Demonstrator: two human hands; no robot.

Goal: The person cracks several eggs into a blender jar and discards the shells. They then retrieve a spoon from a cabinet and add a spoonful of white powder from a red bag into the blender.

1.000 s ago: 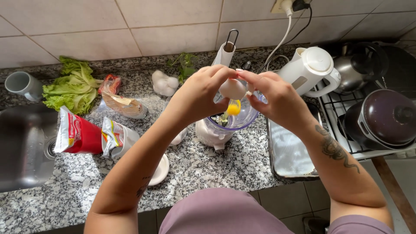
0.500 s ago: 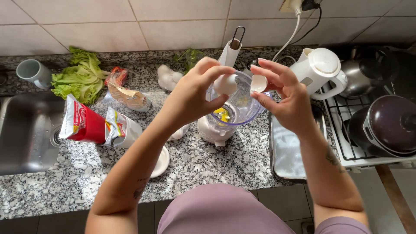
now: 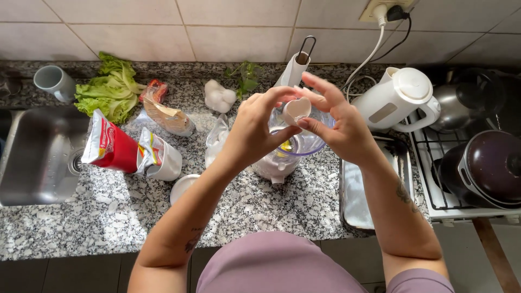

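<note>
Seen from the head camera, both hands meet above a small food processor bowl (image 3: 304,144) that stands on the speckled granite table (image 3: 108,217). The left hand (image 3: 255,127) and the right hand (image 3: 339,127) are close together, their fingertips pinched on an empty eggshell half (image 3: 297,110) held between them just over the bowl's open mouth. The shell's hollow side faces the camera, pale and empty. Inside the clear bowl, a patch of yellow yolk (image 3: 286,145) shows below the left thumb; the bowl sits on its white base (image 3: 274,168). To the left of the bowl lie a clear plastic bag (image 3: 217,141), a white round lid (image 3: 182,187) and a white cup with a red and white packet (image 3: 111,146) leaning beside it. Further back are a bunch of green lettuce (image 3: 106,92), a grey mug (image 3: 54,82), a wrapped loaf-like package (image 3: 168,116), a white lumpy item (image 3: 220,97) and a sprig of herbs (image 3: 245,76) near the tiled wall. The steel sink (image 3: 32,157) is at the left edge. Right of the bowl a metal baking tray (image 3: 355,201) rests on the table, and behind it stands a white electric kettle (image 3: 399,100) with its cord running up to a wall socket. At the far right, a dark pot with a lid (image 3: 488,168) sits on the stove.
</note>
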